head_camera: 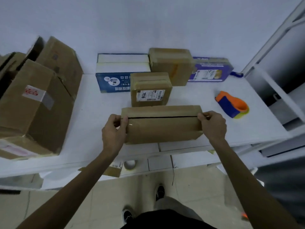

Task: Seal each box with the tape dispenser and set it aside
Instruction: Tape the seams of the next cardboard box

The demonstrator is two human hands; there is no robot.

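Left grip is curled round the left end of the long cardboard box, thumb on top, right at the end of the dark seam. Right grip is doing the same at the far end, fingers bent over the corner. Both are closed on cardboard and neither holds a tool. The box lies lengthwise across the counter, close to its front edge.

There's a glint by the left end that could be clear tape. I can't tell whether the seam is already covered.

My read is that the flaps need pressing flat and square so the seam stays tight. For that I'd keep even pressure at both ends and not let the box creep toward me.

The tape dispenser, orange and blue, sits on the counter just right of the right grip. That's an easy reach across bare surface.

It's tight behind, with a labelled parcel just beyond the box's far edge, possibly touching. A blue carton and a taped box sit further back.

On the left there's an open strip of counter before the big cartons. That looks the safest lane for setting the box aside.
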